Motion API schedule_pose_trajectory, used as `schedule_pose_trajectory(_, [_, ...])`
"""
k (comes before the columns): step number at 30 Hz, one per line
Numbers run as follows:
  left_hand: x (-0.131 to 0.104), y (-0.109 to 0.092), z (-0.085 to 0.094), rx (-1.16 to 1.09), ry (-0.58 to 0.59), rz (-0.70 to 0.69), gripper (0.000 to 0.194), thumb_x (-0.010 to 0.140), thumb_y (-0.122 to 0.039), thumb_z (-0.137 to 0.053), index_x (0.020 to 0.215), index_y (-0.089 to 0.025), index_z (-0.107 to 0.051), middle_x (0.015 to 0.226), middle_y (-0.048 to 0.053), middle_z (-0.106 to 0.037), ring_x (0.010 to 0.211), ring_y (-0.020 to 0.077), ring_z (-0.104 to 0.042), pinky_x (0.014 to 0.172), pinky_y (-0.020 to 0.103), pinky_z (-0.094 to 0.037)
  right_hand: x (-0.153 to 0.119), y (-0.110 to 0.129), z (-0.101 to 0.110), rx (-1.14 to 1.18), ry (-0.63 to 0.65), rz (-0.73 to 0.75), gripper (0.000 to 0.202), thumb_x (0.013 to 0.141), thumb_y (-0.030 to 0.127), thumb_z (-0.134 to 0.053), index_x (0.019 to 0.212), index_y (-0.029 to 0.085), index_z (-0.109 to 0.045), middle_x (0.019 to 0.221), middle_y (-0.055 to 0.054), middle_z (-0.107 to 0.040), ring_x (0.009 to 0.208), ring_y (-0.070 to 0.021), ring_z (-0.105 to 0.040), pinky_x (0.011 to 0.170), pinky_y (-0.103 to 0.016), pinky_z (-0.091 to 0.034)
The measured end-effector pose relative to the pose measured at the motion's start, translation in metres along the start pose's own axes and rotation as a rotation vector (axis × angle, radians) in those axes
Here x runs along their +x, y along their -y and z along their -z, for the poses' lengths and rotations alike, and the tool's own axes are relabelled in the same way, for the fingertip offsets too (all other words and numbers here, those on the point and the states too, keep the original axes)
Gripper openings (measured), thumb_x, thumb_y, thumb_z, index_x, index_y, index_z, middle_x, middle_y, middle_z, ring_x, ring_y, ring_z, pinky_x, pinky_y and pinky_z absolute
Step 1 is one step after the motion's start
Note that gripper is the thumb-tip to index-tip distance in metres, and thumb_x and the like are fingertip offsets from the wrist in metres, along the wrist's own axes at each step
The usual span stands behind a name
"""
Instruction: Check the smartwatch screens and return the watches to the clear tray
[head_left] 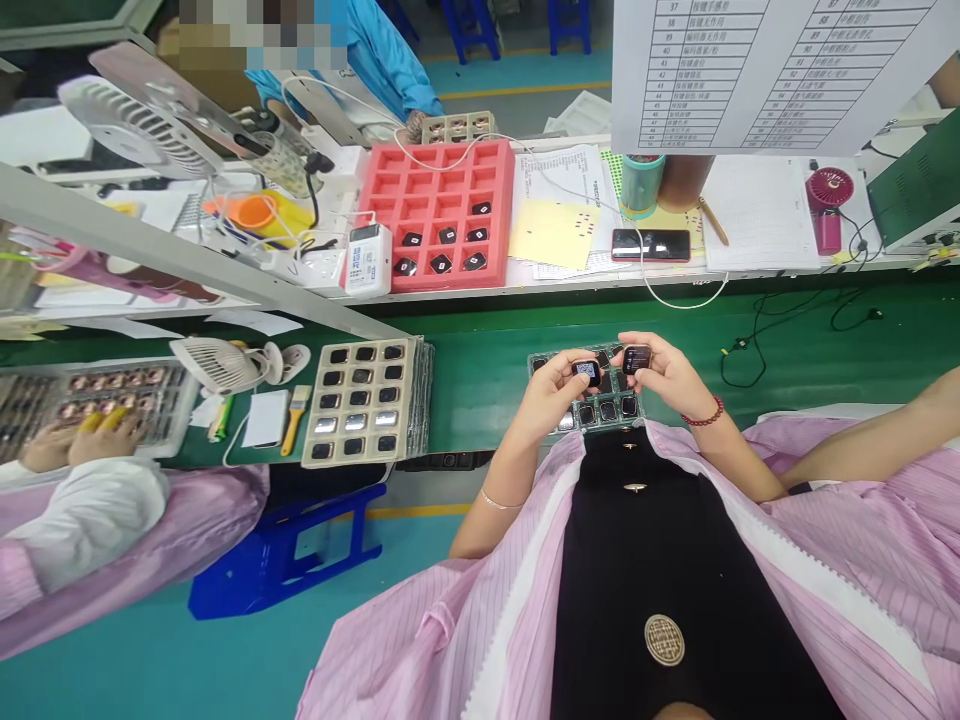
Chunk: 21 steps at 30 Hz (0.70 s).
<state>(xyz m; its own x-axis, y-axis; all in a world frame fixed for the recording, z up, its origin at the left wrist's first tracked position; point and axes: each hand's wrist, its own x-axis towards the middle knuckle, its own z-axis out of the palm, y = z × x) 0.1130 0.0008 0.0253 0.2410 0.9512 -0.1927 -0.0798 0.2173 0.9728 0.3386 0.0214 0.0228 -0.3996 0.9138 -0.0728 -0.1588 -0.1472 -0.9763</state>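
My left hand (pixel 559 391) grips a smartwatch body (pixel 586 374) without a strap, its lit screen showing what looks like a QR code. Another strapless watch body (pixel 637 359), with a lit screen of small lines, is pinched in my right hand (pixel 666 372). The two watches are side by side, a short gap apart. Beneath both hands lies a clear tray (pixel 568 423) of dark-screened watch bodies, partly covered by my fingers and wrists.
Left of me stands a stacked cream tray (pixel 418 400) of watch bodies, beside a brush (pixel 297 418) and small white fan (pixel 217 364). A red foam tray (pixel 435 160) and phone (pixel 651 245) rest on the shelf. A co-worker's hands (pixel 97 440) are over another tray at far left.
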Motion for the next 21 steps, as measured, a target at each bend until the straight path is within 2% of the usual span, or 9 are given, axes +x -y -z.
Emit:
schedule_pose_trajectory(2, [-0.0004, 0.0002, -0.0003, 0.001, 0.0, 0.001, 0.037, 0.086, -0.038, -0.075, 0.117, -0.018, -0.067, 0.1, 0.006, -0.074, 0.077, 0.0173, -0.071, 0.064, 0.025, -0.052, -0.0006, -0.0012, -0.0003, -0.006, -0.022, -0.002, 0.043, 0.081, 0.024, -0.072, 0.122, 0.02, -0.063, 0.104, -0.005, -0.077, 0.064, -0.0104, -0.063, 0.058, -0.024, -0.055])
schedule_pose_trajectory(4, [-0.0005, 0.0004, -0.0007, 0.002, 0.002, 0.003, 0.036, 0.086, -0.036, -0.074, 0.116, -0.018, -0.067, 0.101, 0.006, -0.074, 0.077, 0.0169, -0.071, 0.063, 0.025, -0.052, -0.0009, -0.0023, -0.0001, 0.027, -0.064, -0.017, 0.03, 0.088, 0.033, -0.064, 0.113, 0.018, -0.067, 0.096, -0.006, -0.077, 0.058, -0.0098, -0.06, 0.053, -0.024, -0.053])
schedule_pose_trajectory(7, [-0.0006, 0.0011, -0.0022, -0.003, 0.007, 0.004, 0.034, 0.086, -0.032, -0.072, 0.116, -0.018, -0.067, 0.101, 0.006, -0.074, 0.076, 0.0164, -0.071, 0.063, 0.024, -0.051, -0.0017, -0.0023, 0.0011, 0.084, -0.098, -0.029, 0.034, 0.093, 0.042, -0.057, 0.113, 0.016, -0.068, 0.095, -0.008, -0.077, 0.058, -0.0115, -0.062, 0.05, -0.025, -0.052])
schedule_pose_trajectory(10, [-0.0012, 0.0018, -0.0041, -0.013, 0.023, 0.008, 0.035, 0.083, -0.025, -0.071, 0.117, -0.018, -0.066, 0.101, 0.006, -0.074, 0.078, 0.0167, -0.072, 0.063, 0.024, -0.05, -0.003, -0.0011, 0.0021, 0.059, -0.078, -0.029, 0.04, 0.083, 0.027, -0.068, 0.123, 0.02, -0.063, 0.104, -0.006, -0.077, 0.066, -0.012, -0.065, 0.054, -0.024, -0.055])
schedule_pose_trajectory(12, [-0.0019, 0.0019, -0.0053, -0.021, 0.039, 0.014, 0.038, 0.08, -0.021, -0.071, 0.118, -0.018, -0.065, 0.103, 0.006, -0.074, 0.079, 0.017, -0.072, 0.064, 0.024, -0.051, -0.0036, -0.0011, 0.0022, 0.034, -0.057, -0.018, 0.045, 0.08, 0.019, -0.068, 0.125, 0.021, -0.061, 0.106, -0.005, -0.076, 0.067, -0.0114, -0.064, 0.057, -0.024, -0.056])
schedule_pose_trajectory(15, [-0.0029, 0.0015, -0.0064, -0.022, 0.045, 0.008, 0.04, 0.078, -0.02, -0.072, 0.118, -0.018, -0.065, 0.104, 0.006, -0.073, 0.082, 0.0169, -0.071, 0.068, 0.025, -0.053, -0.0038, -0.0032, 0.0015, 0.017, -0.014, 0.014, 0.045, 0.081, 0.018, -0.066, 0.126, 0.021, -0.06, 0.109, -0.006, -0.075, 0.069, -0.0115, -0.065, 0.06, -0.025, -0.057])
schedule_pose_trajectory(21, [-0.0038, 0.0014, -0.004, -0.006, 0.03, -0.017, 0.038, 0.08, -0.027, -0.076, 0.115, -0.018, -0.066, 0.106, 0.007, -0.072, 0.081, 0.0168, -0.07, 0.071, 0.027, -0.056, -0.002, -0.0083, -0.0004, -0.032, 0.02, 0.069, 0.045, 0.081, 0.014, -0.064, 0.126, 0.021, -0.059, 0.11, -0.005, -0.075, 0.071, -0.0108, -0.065, 0.063, -0.024, -0.058])
